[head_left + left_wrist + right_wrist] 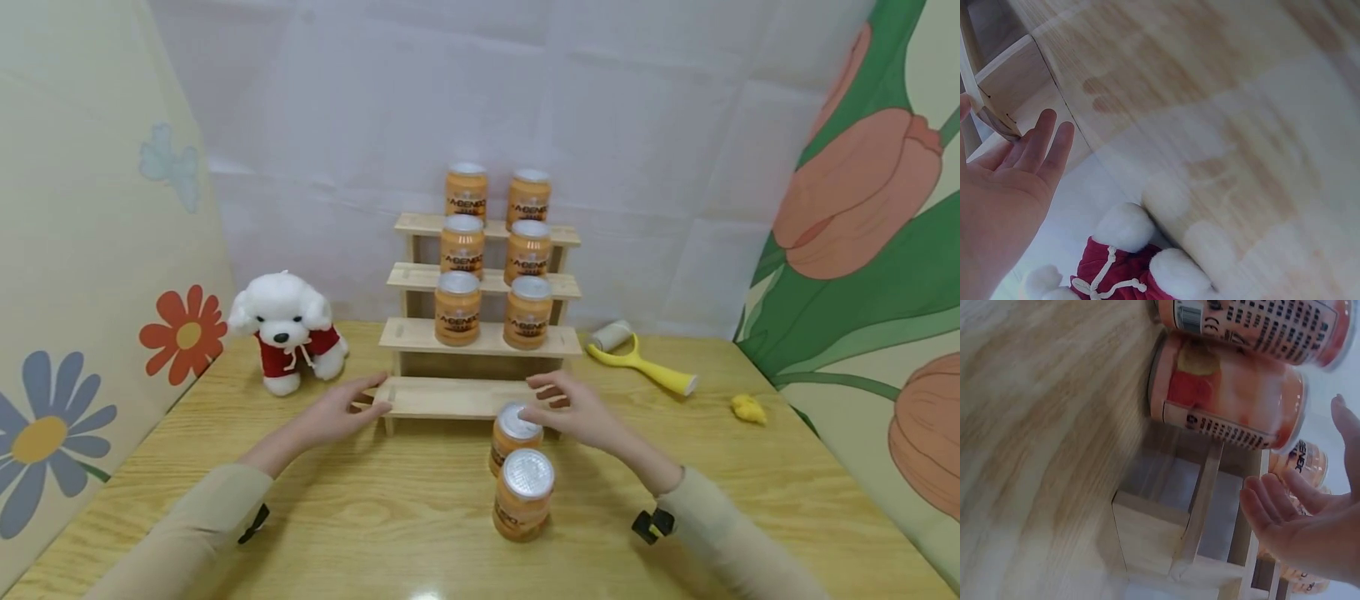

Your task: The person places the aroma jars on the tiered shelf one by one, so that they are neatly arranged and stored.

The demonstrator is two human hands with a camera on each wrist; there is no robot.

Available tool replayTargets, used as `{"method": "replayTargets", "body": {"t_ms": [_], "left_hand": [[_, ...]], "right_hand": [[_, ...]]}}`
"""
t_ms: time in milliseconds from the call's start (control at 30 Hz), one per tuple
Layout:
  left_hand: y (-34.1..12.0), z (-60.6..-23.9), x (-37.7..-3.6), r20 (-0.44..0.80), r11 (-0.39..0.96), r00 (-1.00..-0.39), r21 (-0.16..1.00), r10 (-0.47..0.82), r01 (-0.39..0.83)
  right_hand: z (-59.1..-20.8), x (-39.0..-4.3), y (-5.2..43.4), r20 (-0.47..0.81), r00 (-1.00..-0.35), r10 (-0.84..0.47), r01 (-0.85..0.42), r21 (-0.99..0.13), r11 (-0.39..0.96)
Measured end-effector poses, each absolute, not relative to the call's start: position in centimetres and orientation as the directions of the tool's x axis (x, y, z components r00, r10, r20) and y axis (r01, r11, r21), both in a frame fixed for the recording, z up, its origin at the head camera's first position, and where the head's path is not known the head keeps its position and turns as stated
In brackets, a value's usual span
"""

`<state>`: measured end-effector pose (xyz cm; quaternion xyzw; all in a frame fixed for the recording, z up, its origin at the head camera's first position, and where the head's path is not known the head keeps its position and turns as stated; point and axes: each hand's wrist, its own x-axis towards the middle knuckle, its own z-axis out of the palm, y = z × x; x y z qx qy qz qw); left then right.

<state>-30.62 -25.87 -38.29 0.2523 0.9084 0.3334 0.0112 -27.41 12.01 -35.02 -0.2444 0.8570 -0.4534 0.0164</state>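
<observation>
Two hands reach toward a wooden step shelf [457,396] on a table [375,533].

The left hand [341,412] is at the left end of the shelf's bottom step, fingers straight and loose, holding nothing; its fingertips [1044,122] sit just beside the step's corner. The right hand [573,412] is at the right end of the bottom step, fingers spread wide and lightly bent, holding nothing. Just in front of the shelf, beside the right hand, stands an orange can [514,437], and another can [523,493] stands in front of that one. Six more cans [457,308] fill the three steps above. A white toy dog [285,329] sits left of the shelf. A yellow roller [637,358] lies to the right.
</observation>
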Motion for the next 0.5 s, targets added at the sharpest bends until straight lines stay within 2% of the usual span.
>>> {"method": "replayTargets", "body": {"t_ms": [167, 500], "left_hand": [[-25.9, -38.2, -30.6, 0.145, 0.661, -0.875, 0.602, 0.462, 0.448], [-25.8, -38.0, -30.4, 0.138, 0.663, -0.878, 0.604, 0.458, 0.441]], "right_hand": [[-35.4, -27.2, 11.1, 0.14, -0.868, -0.476, -0.403, -0.759, 0.511], [-35.5, -27.3, 11.3, 0.153, -0.805, -0.574, -0.49, -0.718, 0.495]]}}
